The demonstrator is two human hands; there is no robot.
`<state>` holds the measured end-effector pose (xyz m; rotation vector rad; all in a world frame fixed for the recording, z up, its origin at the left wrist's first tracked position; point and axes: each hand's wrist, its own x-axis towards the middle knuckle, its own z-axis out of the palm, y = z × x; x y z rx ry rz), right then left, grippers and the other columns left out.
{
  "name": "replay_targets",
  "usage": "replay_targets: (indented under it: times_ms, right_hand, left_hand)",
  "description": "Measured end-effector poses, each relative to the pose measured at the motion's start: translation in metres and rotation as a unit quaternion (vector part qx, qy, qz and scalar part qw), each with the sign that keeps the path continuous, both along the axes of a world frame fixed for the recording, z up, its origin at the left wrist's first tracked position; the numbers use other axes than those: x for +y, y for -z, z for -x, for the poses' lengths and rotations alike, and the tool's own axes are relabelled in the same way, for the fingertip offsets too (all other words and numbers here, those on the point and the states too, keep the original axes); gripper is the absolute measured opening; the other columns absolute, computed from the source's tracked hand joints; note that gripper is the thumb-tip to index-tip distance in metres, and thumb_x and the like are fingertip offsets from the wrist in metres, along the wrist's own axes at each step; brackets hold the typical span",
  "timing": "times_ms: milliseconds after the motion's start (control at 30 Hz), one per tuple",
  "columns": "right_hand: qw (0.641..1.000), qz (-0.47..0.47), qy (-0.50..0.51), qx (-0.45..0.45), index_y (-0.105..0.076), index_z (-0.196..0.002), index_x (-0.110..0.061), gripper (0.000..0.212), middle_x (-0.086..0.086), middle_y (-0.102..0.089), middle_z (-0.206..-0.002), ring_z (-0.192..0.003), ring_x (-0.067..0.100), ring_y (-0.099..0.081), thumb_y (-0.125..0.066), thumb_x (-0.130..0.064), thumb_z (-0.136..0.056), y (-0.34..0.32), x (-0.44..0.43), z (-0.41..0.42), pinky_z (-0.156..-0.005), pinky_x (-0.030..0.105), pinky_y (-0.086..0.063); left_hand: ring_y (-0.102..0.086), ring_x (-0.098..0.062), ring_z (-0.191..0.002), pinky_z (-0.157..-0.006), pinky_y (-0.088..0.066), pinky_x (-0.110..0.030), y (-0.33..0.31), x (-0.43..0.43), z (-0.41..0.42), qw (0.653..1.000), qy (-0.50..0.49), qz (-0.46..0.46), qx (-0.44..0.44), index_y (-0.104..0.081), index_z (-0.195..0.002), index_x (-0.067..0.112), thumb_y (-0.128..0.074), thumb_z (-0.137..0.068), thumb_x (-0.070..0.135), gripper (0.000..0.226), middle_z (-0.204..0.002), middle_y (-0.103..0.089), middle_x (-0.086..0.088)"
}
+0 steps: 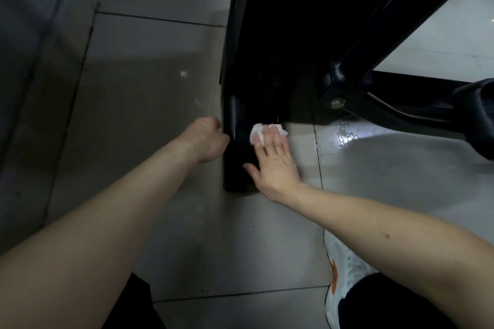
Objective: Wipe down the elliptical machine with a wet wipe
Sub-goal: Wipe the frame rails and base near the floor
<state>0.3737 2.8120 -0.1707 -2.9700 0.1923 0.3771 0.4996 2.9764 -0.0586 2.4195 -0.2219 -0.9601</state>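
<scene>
At the frame's centre the right hand (275, 157) lies flat, fingers straight and slightly spread, pressing the white wipe (255, 133) onto the low black bar of the elliptical (280, 43), which fills the upper right. The left hand (205, 139) sits at the bar's left edge, fingers curled; whether they grip it cannot be told. A wet patch (346, 136) glints on the tiled floor (139, 93). A white shoe (344, 262) shows at lower right.

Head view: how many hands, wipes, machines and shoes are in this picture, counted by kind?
Hands: 2, left hand and right hand
Wet wipe: 1
Elliptical machine: 1
White shoe: 1
Total: 5
</scene>
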Motion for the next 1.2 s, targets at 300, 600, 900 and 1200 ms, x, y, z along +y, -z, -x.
replay_targets:
  times_ms: [300,600,900,1200]
  right_hand:
    - [0.983,-0.031,0.179,-0.031,-0.011,-0.160,0.002,0.085,0.027,-0.002,-0.167,-0.156,0.040,0.001,-0.035,-0.055,-0.101,0.005,0.004,-0.055,-0.127,0.051,0.000]
    - [0.997,-0.032,-0.073,-0.009,-0.008,-0.163,-0.008,0.089,0.016,0.001,-0.170,-0.157,0.028,0.010,-0.045,-0.056,-0.098,-0.006,0.035,-0.012,-0.128,0.045,-0.001]
    - [0.988,0.124,-0.011,0.091,0.009,-0.160,0.000,0.084,0.019,0.018,-0.167,-0.154,0.034,0.023,-0.027,-0.049,-0.102,-0.017,0.070,-0.123,-0.125,0.048,0.010]
    - [0.997,0.068,-0.024,0.029,-0.010,-0.163,-0.014,0.084,0.020,0.011,-0.169,-0.155,0.033,0.019,-0.034,-0.065,-0.100,-0.012,0.055,-0.074,-0.126,0.048,0.007]
  left_hand:
    - [-0.059,-0.030,-0.121,-0.097,-0.047,-0.031,-0.013,-0.005,0.001,0.999,0.020,-0.001,-0.025,-0.059,-0.134,0.012,-0.059,-0.099,0.028,0.038,-0.133,-0.061,-0.013]
    - [-0.051,-0.029,-0.135,-0.105,-0.041,-0.029,-0.015,-0.001,-0.010,0.999,0.021,-0.014,-0.042,-0.053,-0.143,0.007,-0.057,-0.099,0.025,0.048,-0.147,-0.052,-0.015]
    - [-0.052,-0.029,-0.134,-0.106,-0.041,-0.029,-0.015,0.012,-0.018,0.999,-0.010,-0.016,-0.038,-0.052,-0.145,0.003,-0.061,-0.095,0.025,0.055,-0.147,-0.053,-0.017]
    - [-0.049,-0.031,-0.136,-0.107,-0.041,-0.033,-0.017,0.016,-0.021,0.998,0.002,-0.026,-0.060,-0.052,-0.144,0.004,-0.060,-0.098,0.026,0.051,-0.148,-0.052,-0.018]
